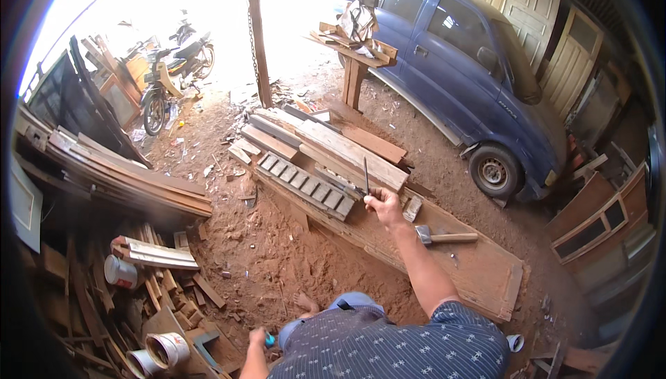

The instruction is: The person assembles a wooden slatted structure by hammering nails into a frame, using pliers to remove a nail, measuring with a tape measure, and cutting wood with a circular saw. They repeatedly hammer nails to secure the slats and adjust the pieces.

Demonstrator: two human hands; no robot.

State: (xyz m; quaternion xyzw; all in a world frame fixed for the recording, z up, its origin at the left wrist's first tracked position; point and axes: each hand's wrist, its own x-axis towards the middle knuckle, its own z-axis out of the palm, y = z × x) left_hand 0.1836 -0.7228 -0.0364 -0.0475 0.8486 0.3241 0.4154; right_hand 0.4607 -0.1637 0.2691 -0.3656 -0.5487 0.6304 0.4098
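Note:
Over the workbench [479, 268], my right hand [386, 207] is closed on a slim dark rod-like tool [366, 174] that points upward. A hammer [454, 238] with a grey head and wooden handle lies on the bench top near my right forearm. Left of that hand rests a wooden piece with a row of evenly spaced dark slots [305, 185]. Down by my left side, my left hand [258, 337] is closed around a small teal object [270, 339]; its kind is mostly hidden.
Several planks [347, 147] lie across the far end of the bench. A wooden post [259, 39] with a chain stands beyond. To the right is a parked blue van [458, 53]. Stacked boards [125, 171], wood scraps [173, 289] and white buckets [166, 350] fill the left.

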